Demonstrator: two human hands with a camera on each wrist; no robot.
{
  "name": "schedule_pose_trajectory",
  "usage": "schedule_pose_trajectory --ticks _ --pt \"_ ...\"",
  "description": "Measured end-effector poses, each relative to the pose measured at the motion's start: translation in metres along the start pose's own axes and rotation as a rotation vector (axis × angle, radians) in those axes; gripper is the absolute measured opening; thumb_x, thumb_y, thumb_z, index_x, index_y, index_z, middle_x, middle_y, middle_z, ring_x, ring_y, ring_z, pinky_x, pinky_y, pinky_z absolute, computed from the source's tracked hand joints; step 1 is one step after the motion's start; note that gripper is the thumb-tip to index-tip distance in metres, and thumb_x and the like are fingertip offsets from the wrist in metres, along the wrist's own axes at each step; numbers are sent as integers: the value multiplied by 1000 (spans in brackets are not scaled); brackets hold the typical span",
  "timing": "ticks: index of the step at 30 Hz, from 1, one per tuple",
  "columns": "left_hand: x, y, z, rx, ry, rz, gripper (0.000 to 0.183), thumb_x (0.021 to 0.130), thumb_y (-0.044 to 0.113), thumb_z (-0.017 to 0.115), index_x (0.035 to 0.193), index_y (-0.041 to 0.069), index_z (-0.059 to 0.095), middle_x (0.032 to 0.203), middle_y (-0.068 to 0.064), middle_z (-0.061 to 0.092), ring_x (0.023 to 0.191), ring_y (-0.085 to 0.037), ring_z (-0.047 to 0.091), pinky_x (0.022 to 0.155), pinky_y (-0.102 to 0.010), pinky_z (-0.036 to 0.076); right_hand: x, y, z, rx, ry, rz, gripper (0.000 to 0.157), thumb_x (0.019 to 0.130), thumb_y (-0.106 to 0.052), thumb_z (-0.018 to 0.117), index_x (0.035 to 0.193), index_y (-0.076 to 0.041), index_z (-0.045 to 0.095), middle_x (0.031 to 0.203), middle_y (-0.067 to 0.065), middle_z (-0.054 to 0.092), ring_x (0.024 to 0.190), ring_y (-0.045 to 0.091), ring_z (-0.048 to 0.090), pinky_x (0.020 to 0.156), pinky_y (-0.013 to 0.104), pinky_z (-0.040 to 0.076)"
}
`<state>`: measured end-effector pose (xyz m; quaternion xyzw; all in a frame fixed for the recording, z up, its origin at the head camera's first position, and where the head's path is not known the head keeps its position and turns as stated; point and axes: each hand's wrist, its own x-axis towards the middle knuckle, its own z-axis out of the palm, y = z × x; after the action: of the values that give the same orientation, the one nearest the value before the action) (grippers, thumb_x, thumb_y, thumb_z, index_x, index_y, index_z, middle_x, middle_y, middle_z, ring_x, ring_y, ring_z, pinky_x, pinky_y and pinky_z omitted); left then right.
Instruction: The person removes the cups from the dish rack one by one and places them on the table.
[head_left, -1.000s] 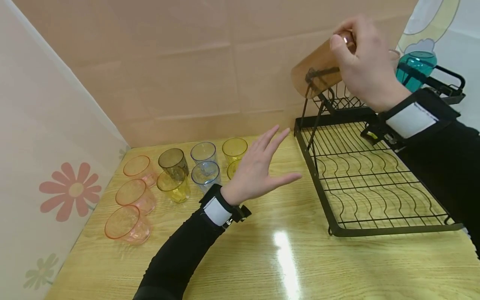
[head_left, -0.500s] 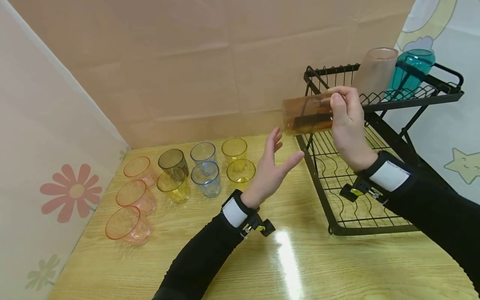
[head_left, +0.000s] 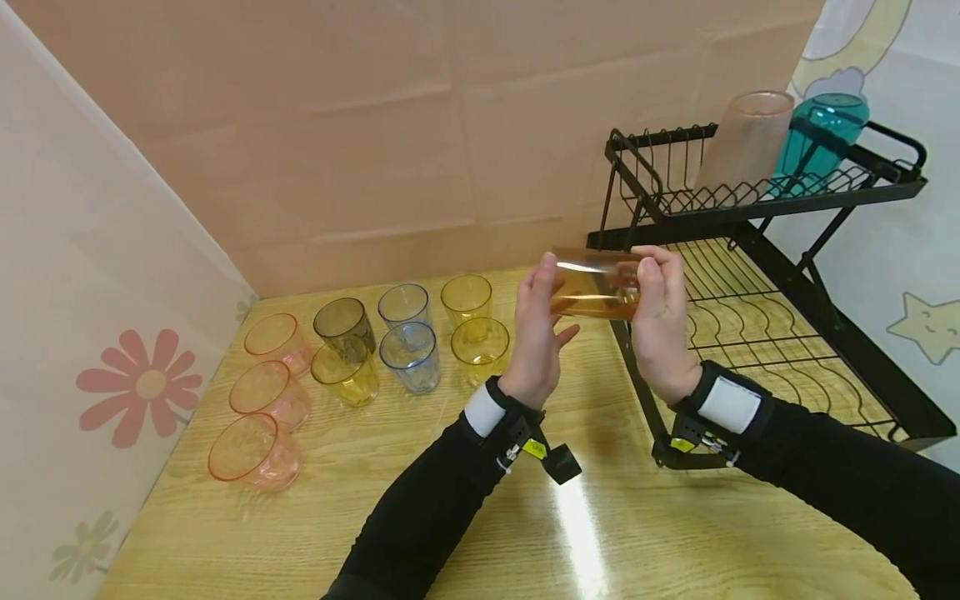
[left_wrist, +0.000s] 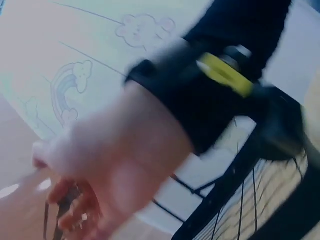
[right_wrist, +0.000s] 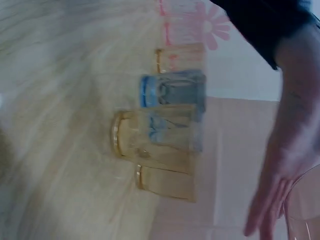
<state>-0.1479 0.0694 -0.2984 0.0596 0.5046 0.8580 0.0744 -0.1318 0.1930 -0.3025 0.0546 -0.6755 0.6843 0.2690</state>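
A tall amber drinking glass (head_left: pixel 596 283) lies sideways in the air between the two hands, in front of the dish rack (head_left: pixel 651 408). My right hand (head_left: pixel 663 329) grips its right end, thumb in front. At the other end is my left hand (head_left: pixel 534 346), its thumb beside the glass's edge and its fingers partly behind and below it. In the right wrist view the left hand's fingers look straight next to the glass (right_wrist: pixel 306 205). The left wrist view, blurred, catches the right hand (left_wrist: pixel 115 165) on the glass.
A pinkish glass (head_left: pixel 746 142) and a teal glass (head_left: pixel 825 137) stand on the rack's upper tier. Several short tumblers sit on the wooden table (head_left: pixel 360 500) to the left: pink ones (head_left: pixel 273 454), yellow ones (head_left: pixel 480 350), blue-rimmed ones (head_left: pixel 411 358) and a dark one (head_left: pixel 347 325).
My right hand has brought the amber glass down and leftward from the rack's upper tier, turning it level. My left hand has moved slightly right, up to the glass's left end.
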Motion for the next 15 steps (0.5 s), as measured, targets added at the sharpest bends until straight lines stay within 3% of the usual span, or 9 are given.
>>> schedule_pose_trajectory --ticks 8,11,15 --pt "-2 -5 7 -183 295 -55 59 85 48 71 128 14 50 118 -11 56 104 -32 62 81 -43 46 -19 16 4 -56 -80 -27 31 107 -27 30 130 -7 33 121 15 41 108 30 47 83 32 44" --pt "-1 -7 5 -210 352 -33 44 85 42 73 114 12 58 109 -10 61 97 -32 65 78 -40 51 -22 18 6 -63 -113 -32 33 107 -27 30 131 -5 31 121 17 40 107 30 47 81 30 45" --pt "-2 -7 3 -214 372 8 30 87 34 71 102 11 61 104 -11 63 97 -35 65 73 -37 54 -23 18 9 -34 -139 -59 33 106 -23 31 131 -1 30 119 13 41 106 30 46 78 28 47"
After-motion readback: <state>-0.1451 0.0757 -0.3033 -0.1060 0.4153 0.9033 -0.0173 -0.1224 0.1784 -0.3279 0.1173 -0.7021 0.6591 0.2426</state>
